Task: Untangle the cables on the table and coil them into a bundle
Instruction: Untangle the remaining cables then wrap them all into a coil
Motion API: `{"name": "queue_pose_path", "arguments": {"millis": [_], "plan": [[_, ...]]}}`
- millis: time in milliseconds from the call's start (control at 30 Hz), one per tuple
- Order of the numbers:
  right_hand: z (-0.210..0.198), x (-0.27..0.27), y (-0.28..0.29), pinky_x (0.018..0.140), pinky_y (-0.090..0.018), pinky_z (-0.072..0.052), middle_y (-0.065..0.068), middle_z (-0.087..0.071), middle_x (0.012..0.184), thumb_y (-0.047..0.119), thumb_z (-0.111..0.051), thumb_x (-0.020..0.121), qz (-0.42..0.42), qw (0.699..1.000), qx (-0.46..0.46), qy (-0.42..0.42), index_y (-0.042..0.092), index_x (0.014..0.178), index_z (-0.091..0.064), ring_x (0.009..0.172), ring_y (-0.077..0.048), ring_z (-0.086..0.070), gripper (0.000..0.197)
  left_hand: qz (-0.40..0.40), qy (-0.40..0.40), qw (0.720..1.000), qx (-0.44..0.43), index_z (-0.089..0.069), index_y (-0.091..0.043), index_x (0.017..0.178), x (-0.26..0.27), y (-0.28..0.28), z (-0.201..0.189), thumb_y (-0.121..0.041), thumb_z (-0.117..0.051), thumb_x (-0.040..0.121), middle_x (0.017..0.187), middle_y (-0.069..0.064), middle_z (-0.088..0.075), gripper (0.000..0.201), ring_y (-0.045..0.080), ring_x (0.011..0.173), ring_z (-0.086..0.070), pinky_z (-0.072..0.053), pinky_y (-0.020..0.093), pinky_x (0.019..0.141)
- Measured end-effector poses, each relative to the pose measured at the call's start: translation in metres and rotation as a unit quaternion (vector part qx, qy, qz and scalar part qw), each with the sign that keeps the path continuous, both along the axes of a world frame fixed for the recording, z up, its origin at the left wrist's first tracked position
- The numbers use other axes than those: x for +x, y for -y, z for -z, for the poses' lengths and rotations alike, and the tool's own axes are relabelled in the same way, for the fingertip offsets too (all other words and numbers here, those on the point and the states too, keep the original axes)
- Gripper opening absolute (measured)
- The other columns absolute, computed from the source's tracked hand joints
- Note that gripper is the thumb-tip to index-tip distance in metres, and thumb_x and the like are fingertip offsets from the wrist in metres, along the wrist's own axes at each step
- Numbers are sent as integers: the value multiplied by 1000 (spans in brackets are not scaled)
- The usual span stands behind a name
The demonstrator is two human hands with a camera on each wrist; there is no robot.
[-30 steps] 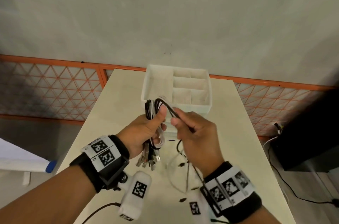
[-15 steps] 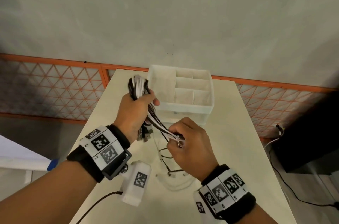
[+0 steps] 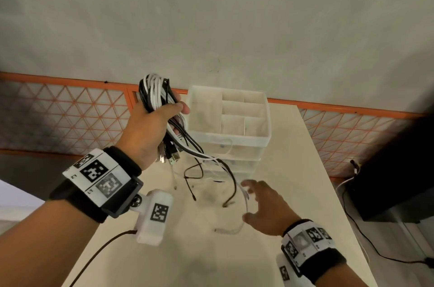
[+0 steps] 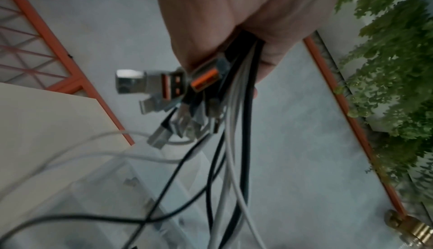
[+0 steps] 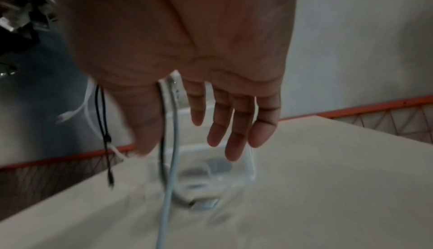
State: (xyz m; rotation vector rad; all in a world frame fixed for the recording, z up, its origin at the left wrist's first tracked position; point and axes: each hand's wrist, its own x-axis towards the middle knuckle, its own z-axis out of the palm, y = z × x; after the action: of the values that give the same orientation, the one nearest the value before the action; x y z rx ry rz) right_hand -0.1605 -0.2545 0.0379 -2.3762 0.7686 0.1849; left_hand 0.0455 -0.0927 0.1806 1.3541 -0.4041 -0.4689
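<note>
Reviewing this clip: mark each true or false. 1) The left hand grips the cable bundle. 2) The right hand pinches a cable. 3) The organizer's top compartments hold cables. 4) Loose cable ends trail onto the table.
1) True: the left hand grips the cable bundle.
2) False: the right hand is open, fingers spread, holding nothing.
3) False: the white organizer shows empty top compartments.
4) True: loose cable ends trail onto the table.

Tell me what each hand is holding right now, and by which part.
The left hand grips the cable bundle around the middle of its coil, plugs hanging below. The right hand holds nothing, fingers spread above the table.
</note>
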Motion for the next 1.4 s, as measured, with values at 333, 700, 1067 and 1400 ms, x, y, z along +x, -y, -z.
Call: {"name": "queue_pose_path", "arguments": {"millis": [333,700,1067,1400], "plan": [[-96,65,-50,60,-24,-52,7,-65,73,8,-77,83,-11,918,182,352,19,90,-61,60,-9,-58,20,133,74,988,13,-62,-12,97,-20,4,9,-3,-57,94,81,5,-67,10,15,71,-60,-49,28,63],[-33,34,-33,50,-17,-32,15,-52,69,-7,-59,75,-43,957,-24,287,25,82,-46,51,-9,-43,35,59,-43,996,-54,-58,-13,94,-12,-4,12,-2,-55,94,80,5,-64,11,20,64,-51,-45,29,55],[-20,2,-2,102,-33,-43,14,-53,134,23,-70,81,-40,999,22,-20,47,137,-41,121,-13,-54,67,120,-58,987,-86,-61,-11,95,-5,-10,14,2,-57,86,81,7,-68,16,19,73,-59,-51,27,59],[-140,69,-37,83,-7,-43,10,-64,125,4,-69,85,-131,898,-65,414,30,141,-56,103,4,-58,64,205,-6,977,63,-74,-19,84,-39,3,28,-5,-67,70,80,14,-63,21,20,73,-61,-49,33,69]]}}
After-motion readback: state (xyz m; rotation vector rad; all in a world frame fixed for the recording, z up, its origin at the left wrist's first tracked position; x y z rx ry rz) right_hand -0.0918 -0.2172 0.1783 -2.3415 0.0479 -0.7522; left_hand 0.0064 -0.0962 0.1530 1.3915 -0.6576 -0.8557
